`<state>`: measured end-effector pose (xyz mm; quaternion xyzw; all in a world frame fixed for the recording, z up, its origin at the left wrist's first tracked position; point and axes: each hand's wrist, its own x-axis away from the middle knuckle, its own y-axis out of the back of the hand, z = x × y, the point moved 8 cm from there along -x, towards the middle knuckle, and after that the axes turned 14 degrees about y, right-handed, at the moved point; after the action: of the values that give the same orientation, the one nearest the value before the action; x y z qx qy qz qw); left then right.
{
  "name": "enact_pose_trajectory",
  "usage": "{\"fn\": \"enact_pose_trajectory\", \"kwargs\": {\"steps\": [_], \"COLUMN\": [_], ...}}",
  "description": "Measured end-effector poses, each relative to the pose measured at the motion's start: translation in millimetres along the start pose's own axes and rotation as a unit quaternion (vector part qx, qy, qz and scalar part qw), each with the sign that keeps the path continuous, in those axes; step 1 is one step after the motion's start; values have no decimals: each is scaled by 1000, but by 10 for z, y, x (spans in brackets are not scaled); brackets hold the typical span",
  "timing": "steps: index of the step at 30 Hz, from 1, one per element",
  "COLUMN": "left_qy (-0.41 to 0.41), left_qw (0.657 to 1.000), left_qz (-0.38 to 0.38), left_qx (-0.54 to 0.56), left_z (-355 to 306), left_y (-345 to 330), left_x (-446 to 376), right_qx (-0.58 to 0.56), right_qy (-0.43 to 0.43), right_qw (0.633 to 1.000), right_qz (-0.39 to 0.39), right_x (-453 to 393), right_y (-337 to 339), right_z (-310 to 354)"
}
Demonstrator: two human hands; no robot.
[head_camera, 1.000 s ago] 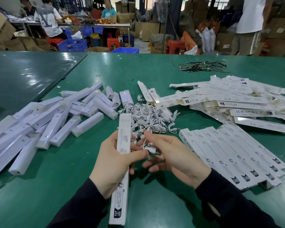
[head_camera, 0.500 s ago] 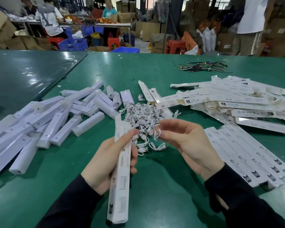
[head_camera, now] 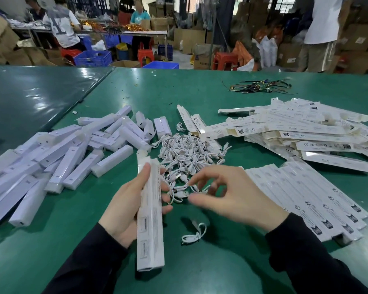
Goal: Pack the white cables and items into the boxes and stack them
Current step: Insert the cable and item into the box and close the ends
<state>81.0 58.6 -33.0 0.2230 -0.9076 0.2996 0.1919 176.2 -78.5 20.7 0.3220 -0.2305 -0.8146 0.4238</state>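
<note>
On a green desk (head_camera: 200, 272) in a busy packing workshop, seen from the single head camera, a person's left hand (head_camera: 123, 211) wraps its fingers and thumb round a long white box (head_camera: 150, 221), held upright and tilted slightly away, its top flap apparently open. The right hand (head_camera: 232, 198) reaches low over the near edge of a heap of white cables (head_camera: 189, 153), fingers spread and hooked downward; the grip looks to be closing on a coiled cable at the heap's edge, but motion blur leaves it unclear whether anything is pinched yet. One stray cable (head_camera: 194, 234) lies alone on the desk just below that hand. To the left sprawls a loose pile of white wrapped items (head_camera: 57, 162), none of them boxed. At far right lies a jumble of flat, unfilled boxes (head_camera: 306, 132), and nearer the person a tidy overlapping row of boxes (head_camera: 306, 198) that appear finished, though their contents cannot be checked. A tangle of dark wires (head_camera: 261, 87) sits well apart at the far side of the desk, and other workers stand or sit among cartons beyond. Judged from this, the job is in its middle stretch: one row is laid out, the held box seems to await its cable, and large piles of items, cables and flat boxes remain.
</note>
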Motion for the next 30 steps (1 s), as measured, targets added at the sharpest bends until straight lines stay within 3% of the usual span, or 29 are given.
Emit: {"fn": "enact_pose_trajectory", "kwargs": {"steps": [2, 4, 10, 16, 19, 22, 26, 30], "left_qy": [-46, -133, -400, -503, -483, -373, -198, -151], "left_qw": [998, 988, 912, 854, 865, 924, 979, 988], "left_qz": [-35, -62, -85, -33, -37, -67, -57, -16], "left_qx": [31, 55, -34, -132, -132, -44, 10, -33], "left_z": [-61, -184, -415, -217, -223, -258, -162, -81], "left_y": [69, 129, -96, -318, -297, -119, 23, -67], "left_x": [9, 76, 530, 732, 700, 528, 208, 113], "right_qx": [48, 102, 127, 107, 9, -211, -501, -611], "right_qy": [11, 36, 72, 66, 52, -18, -137, -243], "right_qw": [986, 966, 976, 992, 997, 969, 849, 748], "right_qz": [157, 236, 163, 21, -61, -127, -101, -88], "right_x": [62, 106, 31, -22, -20, -21, -1, 85], "right_y": [-256, -430, -317, -93, -59, -79, -349, -527], "right_z": [27, 57, 98, 101, 104, 46, 43, 43]}}
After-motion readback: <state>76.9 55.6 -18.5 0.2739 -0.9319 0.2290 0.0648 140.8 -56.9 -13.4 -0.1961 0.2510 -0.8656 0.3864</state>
